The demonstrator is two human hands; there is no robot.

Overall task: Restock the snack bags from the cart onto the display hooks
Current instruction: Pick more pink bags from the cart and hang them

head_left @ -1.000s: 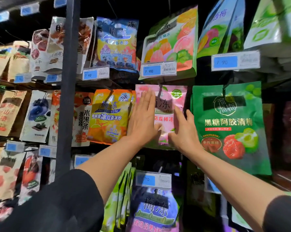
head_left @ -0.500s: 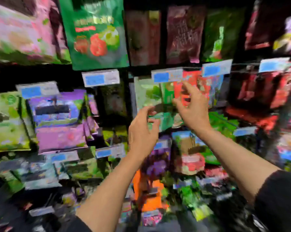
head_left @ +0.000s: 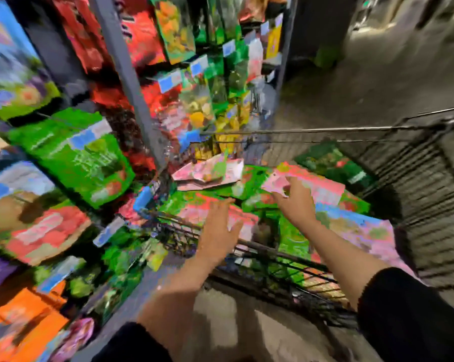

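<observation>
The snack bags [head_left: 280,202] lie piled flat in the cart [head_left: 416,178], pink and green packs overlapping. My right hand [head_left: 295,199] is over a pink bag [head_left: 314,186] at the top of the pile; blur hides whether the fingers grip it. My left hand [head_left: 219,233] hovers above the cart's near rim, fingers straight and spread, holding nothing. The display rack [head_left: 131,82] with hanging bags and blue price tags stands left of the cart.

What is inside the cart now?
The cart holds a loose pile of snack bags, mostly pink and green. Both hands reach over them: left hand, right hand. Blur hides the labels, and the top bags cover what is underneath.
</observation>
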